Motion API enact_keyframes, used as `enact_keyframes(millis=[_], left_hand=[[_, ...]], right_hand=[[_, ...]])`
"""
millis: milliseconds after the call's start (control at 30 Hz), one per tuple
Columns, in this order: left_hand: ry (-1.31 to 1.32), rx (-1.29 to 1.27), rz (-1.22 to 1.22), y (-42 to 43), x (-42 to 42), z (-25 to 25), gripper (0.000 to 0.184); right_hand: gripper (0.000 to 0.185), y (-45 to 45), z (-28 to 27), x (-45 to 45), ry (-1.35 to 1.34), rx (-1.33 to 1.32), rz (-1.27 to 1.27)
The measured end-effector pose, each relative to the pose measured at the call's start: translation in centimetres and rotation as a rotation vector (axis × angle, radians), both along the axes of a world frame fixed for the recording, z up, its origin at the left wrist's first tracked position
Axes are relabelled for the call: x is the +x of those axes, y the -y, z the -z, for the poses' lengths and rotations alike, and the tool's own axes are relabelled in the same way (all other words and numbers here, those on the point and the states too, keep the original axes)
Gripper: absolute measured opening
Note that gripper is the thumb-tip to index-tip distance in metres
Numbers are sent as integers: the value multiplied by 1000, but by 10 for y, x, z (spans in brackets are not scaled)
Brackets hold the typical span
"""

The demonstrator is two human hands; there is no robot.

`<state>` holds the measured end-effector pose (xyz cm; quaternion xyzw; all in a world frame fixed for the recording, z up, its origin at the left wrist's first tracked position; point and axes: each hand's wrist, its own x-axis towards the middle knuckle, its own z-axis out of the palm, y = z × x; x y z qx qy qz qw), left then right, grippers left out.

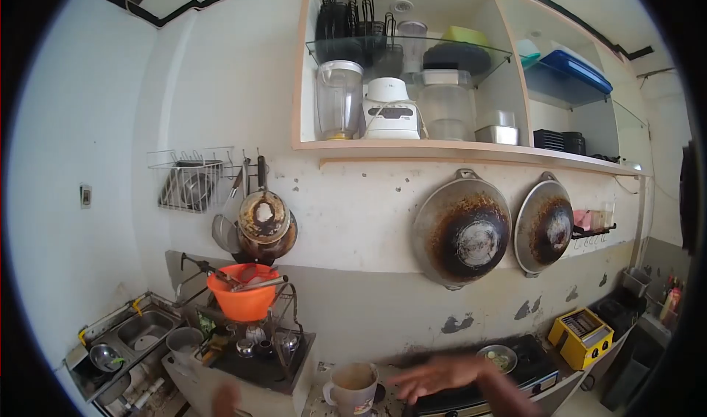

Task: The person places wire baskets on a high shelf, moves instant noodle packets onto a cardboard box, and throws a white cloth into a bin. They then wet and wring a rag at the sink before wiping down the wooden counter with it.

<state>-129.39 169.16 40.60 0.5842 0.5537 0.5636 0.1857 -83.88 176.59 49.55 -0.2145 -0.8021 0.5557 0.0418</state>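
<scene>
My right hand [440, 375] is held palm down with its fingers stretched out, holding nothing that I can see. Just left of its fingertips stands a grey plastic pitcher [352, 398] with a handle on its left side and a print low on its front. Behind the hand and wrist, a pan with pale green pieces [498, 359] sits on the black gas stove [532, 369]. Only a blurred part of my left hand [226, 398] shows at the bottom edge, near the counter front; its fingers cannot be made out.
An orange basin [239, 299] holding utensils rests on a rack at left, beside a metal sink [144, 330]. Two large woks [462, 229] hang on the wall. A yellow toaster-like appliance [580, 337] stands right of the stove. Overhead, a cabinet [456, 149] holds a blender base [390, 115].
</scene>
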Motion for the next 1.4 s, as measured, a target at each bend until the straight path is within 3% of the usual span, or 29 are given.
enact_keyframes(millis=[67, 100, 133, 167, 233, 300, 600, 867, 1100, 1233, 1333, 1400], left_hand=[[68, -213, -12, 35, 18, 61, 33], [85, -287, -8, 49, 29, 83, 33], [100, -351, 0, 62, 39, 103, 33], [99, -400, 14, 74, 49, 119, 33], [81, -464, 51, 95, 65, 143, 34], [48, -499, 89, 112, 78, 158, 34], [-89, -570, 215, 158, 98, 171, 34], [-99, -707, 254, 168, 61, 234, 35], [-45, -949, 220, 207, -24, 359, 35], [17, -1155, 153, 259, -83, 453, 36], [14, -1253, 74, 341, -125, 528, 36], [-259, -1071, 103, 413, -146, 583, 36]], right_hand=[[44, 35, 124, 14, -696, -536, 447], [46, 37, 213, 9, -696, -494, 979], [45, 52, 281, 2, -576, -498, 1234], [45, 67, 322, -9, -483, -533, 1257], [43, 94, 372, -25, -390, -533, 1181], [42, 114, 388, -32, -339, -490, 1107], [37, 158, 393, -38, -173, -323, 908], [34, 172, 440, -46, 44, -253, 815], [31, 193, 539, -50, 412, -282, 685], [29, 207, 601, -63, 548, -159, 447], [28, 212, 650, -90, 437, 88, 165], [28, 194, 688, -107, 230, 271, 57]])
